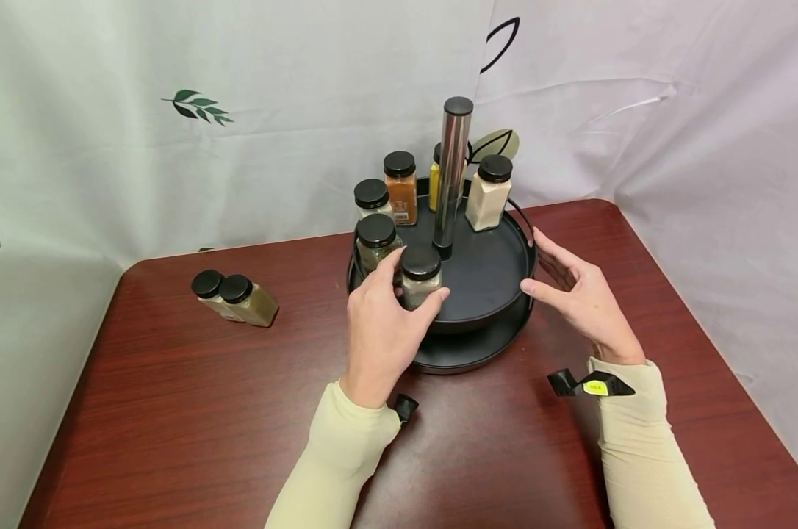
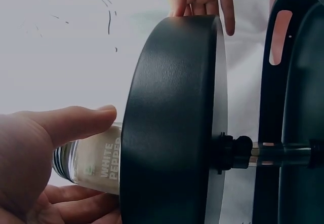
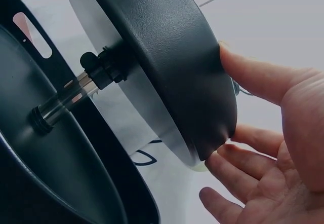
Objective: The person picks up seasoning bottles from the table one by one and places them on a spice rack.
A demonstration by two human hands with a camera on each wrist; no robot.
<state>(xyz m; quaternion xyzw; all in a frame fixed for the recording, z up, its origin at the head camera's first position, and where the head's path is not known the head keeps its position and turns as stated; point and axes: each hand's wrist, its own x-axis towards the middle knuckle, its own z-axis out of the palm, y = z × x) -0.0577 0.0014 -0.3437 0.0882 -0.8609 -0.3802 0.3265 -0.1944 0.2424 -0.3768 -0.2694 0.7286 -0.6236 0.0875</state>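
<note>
Well to the left of a black 2-tier rack [image 1: 465,275], on a reddish-brown table [image 1: 174,411], 2 black-lidded spice jars [image 1: 256,305] touch each other; whether they stand upright or lie tilted cannot be told. A white curtain [image 1: 306,66] with leaf prints hangs behind the rack.

At the rack's left edge, in its upper tray [image 1: 498,275], a pale jar [image 1: 372,195] stands behind a dark greenish jar [image 1: 375,239]. On the rack's near left side, a person's left hand [image 1: 382,323], in a cream sleeve [image 1: 353,441], pinches a white pepper jar [image 2: 98,163] between thumb and fingers, its black lid upward. This jar is just inside the near wall of the rack's upper tray; that wall hides its base, so whether it touches the tray floor cannot be told.

Toward the rack's back left, an orange jar [image 1: 401,192] stands upright. Next comes a yellow jar [image 1: 434,184], partly hidden by the rack's shiny central pole [image 1: 450,176]. Below, the rack's lower tray [image 1: 465,360] shows at the front. At the rack's back right stands a cream-coloured jar [image 1: 488,202].

At the rack's right edge, the right hand [image 1: 580,294] is spread, thumb and fingertips touching the upper tray's outer wall.
</note>
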